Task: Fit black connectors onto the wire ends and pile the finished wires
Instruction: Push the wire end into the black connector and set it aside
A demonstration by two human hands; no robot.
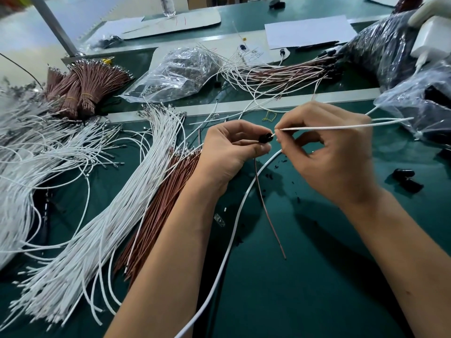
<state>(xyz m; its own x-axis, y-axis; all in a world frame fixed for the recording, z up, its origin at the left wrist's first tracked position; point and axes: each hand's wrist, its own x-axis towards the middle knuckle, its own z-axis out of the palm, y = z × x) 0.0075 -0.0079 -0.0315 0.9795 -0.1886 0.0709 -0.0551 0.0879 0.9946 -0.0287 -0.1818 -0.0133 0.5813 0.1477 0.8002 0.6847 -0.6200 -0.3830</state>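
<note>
My left hand (231, 150) pinches a connector (265, 138) above the mat; my right hand (324, 147) pinches a white wire (341, 127) at its mouth. Finished wires (280, 71) lie beyond; far more loose wires (122, 203) wait at my left.

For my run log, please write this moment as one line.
step: fitting connector | left hand: holds black connector | right hand: pinches white wire end at connector | brown wire: hangs below connector
</note>
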